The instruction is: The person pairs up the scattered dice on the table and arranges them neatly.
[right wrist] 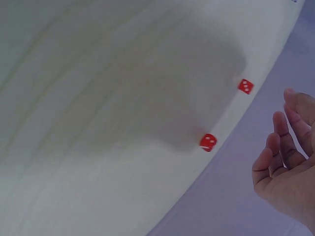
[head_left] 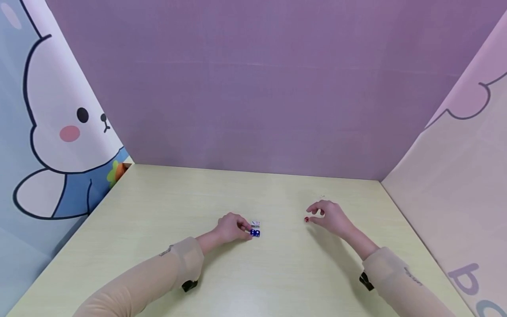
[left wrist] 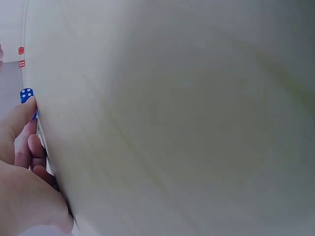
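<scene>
Blue die (left wrist: 27, 93) shows white pips; left hand (head_left: 231, 228) pinches it; right hand (head_left: 332, 217), fingers apart.

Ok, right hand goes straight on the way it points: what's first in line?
Likely the red die, just ahead of the right hand in the head view; depth is unclear, might pass over it.

A purple backdrop (head_left: 257, 88) stands behind a pale tabletop (head_left: 269, 281), between a cartoon-printed blue panel (head_left: 23, 259) and a pink-and-cream panel (head_left: 463, 176).
</scene>
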The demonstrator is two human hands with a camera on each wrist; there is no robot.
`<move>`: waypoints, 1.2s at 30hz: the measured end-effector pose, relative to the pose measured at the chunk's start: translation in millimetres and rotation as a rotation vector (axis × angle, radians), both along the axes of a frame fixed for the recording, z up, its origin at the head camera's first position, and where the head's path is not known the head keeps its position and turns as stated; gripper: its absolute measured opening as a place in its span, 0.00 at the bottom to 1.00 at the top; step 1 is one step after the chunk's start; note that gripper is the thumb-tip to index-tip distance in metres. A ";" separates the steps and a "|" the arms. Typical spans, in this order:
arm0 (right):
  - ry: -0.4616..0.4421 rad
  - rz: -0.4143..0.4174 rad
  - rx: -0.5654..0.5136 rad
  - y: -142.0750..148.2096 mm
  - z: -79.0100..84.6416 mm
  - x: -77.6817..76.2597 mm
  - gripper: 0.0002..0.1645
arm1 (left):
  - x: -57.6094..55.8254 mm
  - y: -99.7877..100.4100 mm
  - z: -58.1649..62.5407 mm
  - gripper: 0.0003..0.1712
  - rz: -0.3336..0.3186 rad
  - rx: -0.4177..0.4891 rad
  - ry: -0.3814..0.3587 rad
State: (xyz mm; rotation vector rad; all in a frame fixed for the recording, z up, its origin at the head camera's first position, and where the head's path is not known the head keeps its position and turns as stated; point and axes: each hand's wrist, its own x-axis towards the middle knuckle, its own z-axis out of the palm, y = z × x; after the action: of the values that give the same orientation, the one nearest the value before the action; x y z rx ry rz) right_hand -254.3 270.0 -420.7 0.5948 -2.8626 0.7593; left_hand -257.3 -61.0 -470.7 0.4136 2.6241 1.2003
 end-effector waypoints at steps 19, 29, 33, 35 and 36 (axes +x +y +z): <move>-0.065 -0.006 0.012 9.5 -24.3 -18.3 0.08 | 1.4 1.1 2.1 0.11 0.008 -0.010 0.006; -0.074 0.013 0.035 6.9 -25.6 -19.3 0.06 | 2.3 3.1 3.9 0.10 0.002 -0.022 0.013; -0.076 0.014 0.043 7.3 -27.9 -19.3 0.06 | 3.2 3.6 5.4 0.10 0.006 -0.024 0.013; -0.083 0.014 0.040 6.9 -28.3 -18.6 0.06 | 3.6 3.6 5.8 0.10 0.006 -0.025 0.013; -0.088 0.015 0.036 6.6 -28.1 -17.9 0.06 | 3.7 3.6 5.9 0.10 0.006 -0.025 0.013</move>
State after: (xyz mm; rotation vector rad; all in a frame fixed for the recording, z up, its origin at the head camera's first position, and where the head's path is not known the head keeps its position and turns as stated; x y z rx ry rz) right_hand -272.2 276.6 -448.9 0.6026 -2.9612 0.7553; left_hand -253.6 -57.3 -464.8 0.4105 2.6508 1.1687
